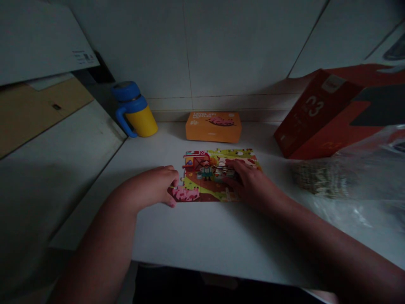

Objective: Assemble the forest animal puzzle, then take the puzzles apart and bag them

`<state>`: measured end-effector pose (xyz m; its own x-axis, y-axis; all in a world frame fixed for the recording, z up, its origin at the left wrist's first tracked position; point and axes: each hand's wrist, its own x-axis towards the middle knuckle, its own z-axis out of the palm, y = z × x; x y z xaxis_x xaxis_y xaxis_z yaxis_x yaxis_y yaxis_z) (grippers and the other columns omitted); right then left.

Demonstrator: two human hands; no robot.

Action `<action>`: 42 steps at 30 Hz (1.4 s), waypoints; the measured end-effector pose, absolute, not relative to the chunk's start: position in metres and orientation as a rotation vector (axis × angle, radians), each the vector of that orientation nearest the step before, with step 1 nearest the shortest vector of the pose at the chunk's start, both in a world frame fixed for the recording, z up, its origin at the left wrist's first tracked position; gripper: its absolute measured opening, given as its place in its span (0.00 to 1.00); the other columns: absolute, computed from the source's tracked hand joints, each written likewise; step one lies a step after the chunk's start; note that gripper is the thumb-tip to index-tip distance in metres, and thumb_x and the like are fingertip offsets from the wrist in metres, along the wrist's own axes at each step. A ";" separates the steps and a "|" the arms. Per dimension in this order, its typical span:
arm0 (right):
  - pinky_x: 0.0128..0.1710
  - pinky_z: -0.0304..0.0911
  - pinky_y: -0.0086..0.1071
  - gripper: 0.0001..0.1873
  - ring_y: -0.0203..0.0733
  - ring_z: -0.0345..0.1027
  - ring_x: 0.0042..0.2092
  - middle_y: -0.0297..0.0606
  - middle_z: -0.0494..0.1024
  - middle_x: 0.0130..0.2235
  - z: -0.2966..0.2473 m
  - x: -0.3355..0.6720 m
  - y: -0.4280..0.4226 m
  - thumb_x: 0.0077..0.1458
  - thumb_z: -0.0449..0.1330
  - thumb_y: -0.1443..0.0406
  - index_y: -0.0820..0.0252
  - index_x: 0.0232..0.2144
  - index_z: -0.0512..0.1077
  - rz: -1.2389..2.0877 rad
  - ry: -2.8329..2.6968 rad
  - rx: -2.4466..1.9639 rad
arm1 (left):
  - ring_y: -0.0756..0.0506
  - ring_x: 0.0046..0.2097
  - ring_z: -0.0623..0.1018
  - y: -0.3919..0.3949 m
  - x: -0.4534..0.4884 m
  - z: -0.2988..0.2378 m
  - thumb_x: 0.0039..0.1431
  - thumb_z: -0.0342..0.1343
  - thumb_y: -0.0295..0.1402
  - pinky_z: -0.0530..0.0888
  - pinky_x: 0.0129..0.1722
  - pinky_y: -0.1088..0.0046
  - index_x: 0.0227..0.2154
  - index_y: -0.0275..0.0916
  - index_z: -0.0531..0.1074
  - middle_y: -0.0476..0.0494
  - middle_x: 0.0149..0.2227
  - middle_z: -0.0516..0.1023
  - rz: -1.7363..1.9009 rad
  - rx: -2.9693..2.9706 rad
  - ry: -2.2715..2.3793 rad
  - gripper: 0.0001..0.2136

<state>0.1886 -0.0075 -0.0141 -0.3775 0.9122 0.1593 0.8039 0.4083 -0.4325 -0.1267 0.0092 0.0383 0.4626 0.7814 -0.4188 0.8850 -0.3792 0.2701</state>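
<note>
**Speaker one:** And at the near end of the table [202,240], what's being done?

**Speaker two:** The left grip [148,185] is held curled, its fingertips set against the left edge of a farmyard jigsaw puzzle [202,185], by a pig piece [186,193]. Nothing is seen pinched.

**Speaker one:** And the right grip [249,181]?

**Speaker two:** Spread, with its fingers pressed onto the puzzle's middle. Flat, even pressure is best kept there, so joined pieces aren't shifted.

**Speaker one:** Further out?

**Speaker two:** A clear plastic bag [348,185] is heaped at the right, a red box [316,114] beyond it. An orange box [213,126] and a blue-and-yellow insulated bottle [134,112] are placed against the wall tiles [240,50].
</note>
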 end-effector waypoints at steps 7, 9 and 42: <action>0.62 0.67 0.56 0.24 0.61 0.70 0.64 0.57 0.76 0.62 -0.016 0.189 -0.007 0.68 0.59 0.60 0.63 0.62 0.70 0.417 -2.271 -1.471 | 0.41 0.43 0.76 0.012 -0.130 0.034 0.46 0.72 0.35 0.68 0.40 0.69 0.38 0.41 0.75 0.46 0.41 0.77 -0.307 2.273 1.364 0.16; 0.62 0.67 0.55 0.23 0.60 0.71 0.63 0.56 0.77 0.61 -0.016 0.188 -0.007 0.68 0.59 0.60 0.63 0.61 0.71 0.426 -2.266 -1.463 | 0.41 0.42 0.76 0.012 -0.129 0.036 0.46 0.72 0.35 0.68 0.39 0.69 0.37 0.41 0.75 0.46 0.41 0.77 -0.305 2.260 1.362 0.16; 0.58 0.70 0.51 0.21 0.56 0.74 0.57 0.50 0.78 0.57 -0.017 0.189 -0.009 0.66 0.64 0.61 0.56 0.59 0.75 0.366 -2.227 -1.193 | 0.44 0.52 0.82 0.019 -0.058 0.004 0.65 0.54 0.23 0.77 0.58 0.60 0.48 0.44 0.80 0.45 0.50 0.85 0.658 2.305 1.129 0.15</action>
<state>0.1888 -0.0093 -0.0171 -0.4316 0.8263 0.3618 0.6673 0.5623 -0.4883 -0.0582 0.0189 0.0040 0.5423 0.8147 0.2051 0.5799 -0.5397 0.6103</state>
